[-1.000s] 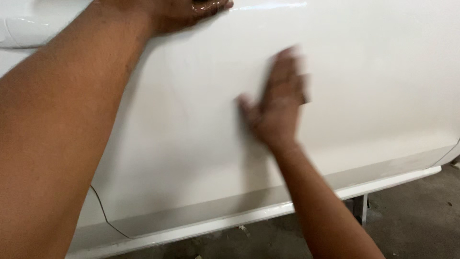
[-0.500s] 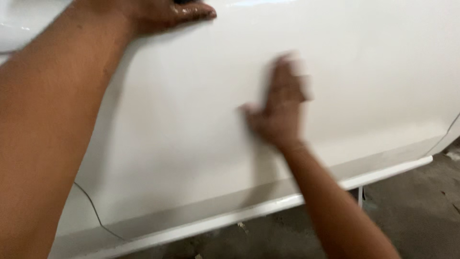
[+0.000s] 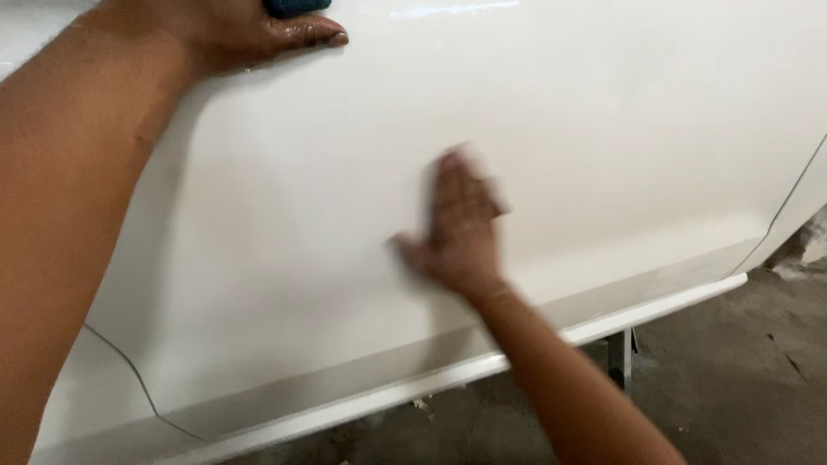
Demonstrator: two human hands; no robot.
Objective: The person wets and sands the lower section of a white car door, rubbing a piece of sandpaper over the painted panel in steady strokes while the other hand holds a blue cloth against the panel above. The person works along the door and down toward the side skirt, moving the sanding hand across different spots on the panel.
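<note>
Up at the top edge, the left hand [image 3: 250, 30] presses a dark blue pad [image 3: 295, 7] against the white car panel [image 3: 603, 129], its grip closed over it, mostly cropped. Lower down, the right hand [image 3: 461, 228], blurred, lies flat and open-fingered on the panel, holding nothing. Below runs a white sill strip [image 3: 551, 331] above the grey concrete floor [image 3: 732, 387].

No packages, labels, signs or screens are in view
</note>
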